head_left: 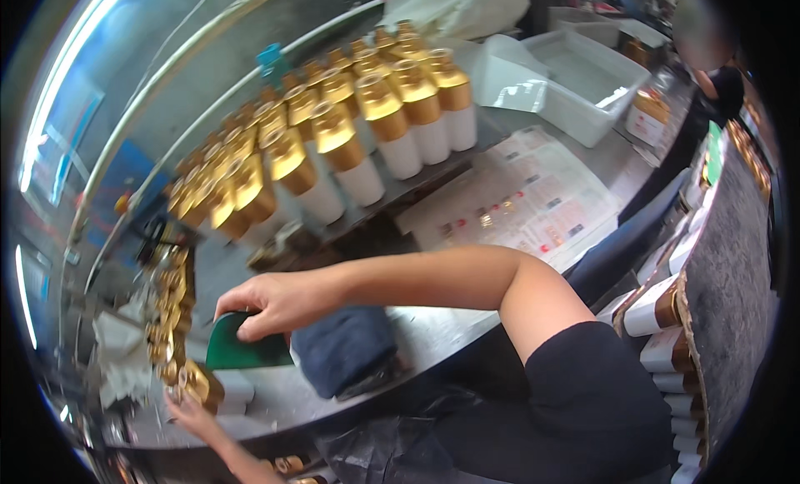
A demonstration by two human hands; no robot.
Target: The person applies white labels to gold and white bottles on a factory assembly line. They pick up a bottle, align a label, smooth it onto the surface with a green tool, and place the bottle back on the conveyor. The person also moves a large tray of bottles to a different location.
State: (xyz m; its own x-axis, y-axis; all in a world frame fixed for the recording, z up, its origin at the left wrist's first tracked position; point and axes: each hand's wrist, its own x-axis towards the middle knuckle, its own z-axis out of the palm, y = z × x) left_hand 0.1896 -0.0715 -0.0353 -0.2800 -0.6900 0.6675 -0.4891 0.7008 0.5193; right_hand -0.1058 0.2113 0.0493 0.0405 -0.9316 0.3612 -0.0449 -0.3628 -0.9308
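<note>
My right hand (279,305) reaches across the metal bench and pinches a flat green sheet (254,351), thumb on its near face. Low at the left, my left hand (193,416) has its fingers round a bottle with a gold upper part (200,384) and a white lower part, which lies tilted on its side. More gold pieces (173,305) stand in a line just beyond it, partly blurred. A dark blue cloth bundle (343,346) sits beside my right wrist, under the forearm.
Several rows of gold-and-white bottles (333,138) stand at the back of the bench. Printed paper (533,192) lies right of them, near a translucent plastic bin (575,84). A blurred person (708,84) is at the far right. A board-edged rack of bottles (658,309) is close on my right.
</note>
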